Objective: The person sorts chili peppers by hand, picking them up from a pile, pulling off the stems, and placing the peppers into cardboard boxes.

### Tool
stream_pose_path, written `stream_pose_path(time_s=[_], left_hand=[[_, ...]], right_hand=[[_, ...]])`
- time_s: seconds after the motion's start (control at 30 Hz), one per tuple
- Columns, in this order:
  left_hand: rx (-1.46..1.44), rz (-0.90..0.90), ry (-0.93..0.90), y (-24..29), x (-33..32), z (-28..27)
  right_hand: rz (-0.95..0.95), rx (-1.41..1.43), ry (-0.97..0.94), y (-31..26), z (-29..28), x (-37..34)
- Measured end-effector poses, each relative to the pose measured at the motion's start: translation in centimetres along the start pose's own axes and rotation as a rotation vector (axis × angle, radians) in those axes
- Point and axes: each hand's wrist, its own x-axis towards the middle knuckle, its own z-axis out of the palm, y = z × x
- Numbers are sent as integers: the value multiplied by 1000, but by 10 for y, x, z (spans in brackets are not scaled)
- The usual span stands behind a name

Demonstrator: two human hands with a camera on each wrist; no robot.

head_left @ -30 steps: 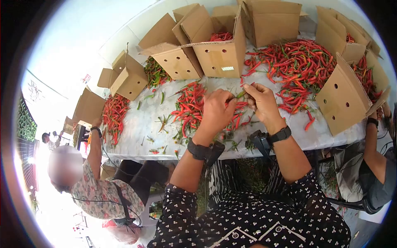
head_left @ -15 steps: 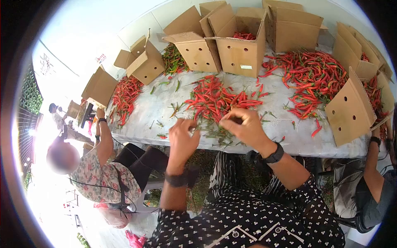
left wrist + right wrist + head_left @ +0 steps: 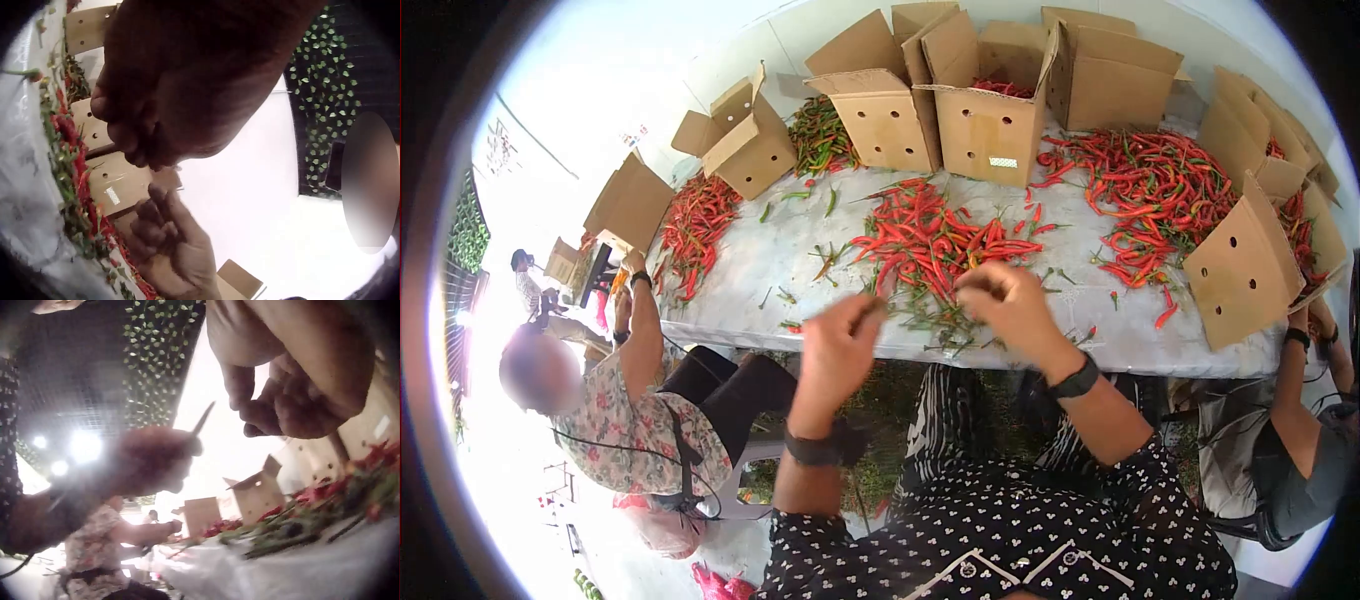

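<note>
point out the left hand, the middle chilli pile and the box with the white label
Left hand (image 3: 837, 342): head view, on the back of the hand
Middle chilli pile (image 3: 922, 238): head view, on red chillies near its centre
Box with the white label (image 3: 982, 132): head view, on its front panel

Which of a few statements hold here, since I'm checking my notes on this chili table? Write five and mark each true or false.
1. A heap of red chilies lies on the table beyond the hands. True.
2. The left hand and right hand are clasped together. False: there is a gap between them.
3. A slender thing sticks up from the left hand in the right wrist view. True.
4. Every cardboard box is closed. False: several boxes stand with flaps open.
5. The wearer's sleeves are plain white. False: the sleeves are black with a white pattern.
</note>
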Motion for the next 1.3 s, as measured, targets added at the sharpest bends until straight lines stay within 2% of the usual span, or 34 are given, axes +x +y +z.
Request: stream_pose_path(time_s=[0.03, 0.07, 0.13, 0.17, 0.2, 0.23, 0.27, 0.33, 0.37, 0.4, 0.43, 0.5, 0.53, 0.6, 0.73, 0.8, 0.97, 1.1, 1.13, 1.2, 1.27, 1.3], left_hand=[[19, 58, 99, -5, 13, -6], [142, 57, 161, -3, 31, -17], [336, 220, 344, -9, 85, -36], [585, 274, 375, -23, 119, -45], [637, 262, 382, -45, 150, -49], [705, 219, 402, -44, 164, -49], [698, 228, 402, -44, 168, -40], [618, 212, 306, -22, 162, -17], [403, 276, 190, -35, 161, 3], [392, 218, 4, -17, 144, 16], [330, 336, -84, -19, 135, 37], [277, 361, -213, -15, 115, 74], [276, 356, -217, -12, 108, 85], [294, 318, -357, -4, 99, 100], [431, 320, -347, -7, 99, 118], [393, 241, -373, -9, 102, 121], [342, 267, -352, -4, 97, 126], [342, 328, -361, -11, 103, 135], [342, 334, -357, -14, 103, 136], [289, 231, -403, -12, 103, 134], [228, 215, -350, -7, 99, 126], [167, 193, -303, -5, 98, 122]], right_hand=[[-83, -89, 88, 9, -12, 8], [-82, -94, 87, 8, -25, 15], [-42, -555, 163, 4, -46, 29], [-33, -559, 164, 10, -50, 37], [-106, -724, 147, 22, -52, 44], [-183, -889, 130, 27, -54, 47], [-182, -895, 139, 32, -58, 49], [-49, -1010, -25, 36, -58, 51], [-78, -949, 35, 40, -57, 51], [-73, -945, 35, 38, -57, 51], [-19, -904, 8, 35, -58, 52], [41, -860, -23, 32, -60, 50], [68, -834, -64, 32, -61, 48], [97, -805, -101, 34, -63, 47], [84, -801, -85, 40, -68, 45], [95, -758, -74, 39, -70, 44], [-1, -904, -103, 37, -69, 39], [-56, -847, -118, 48, -72, 40], [-32, -821, -114, 46, -75, 40], [-13, -799, -105, 42, -80, 43], [262, -514, -150, 36, -84, 47], [258, -517, -147, 40, -84, 48]])
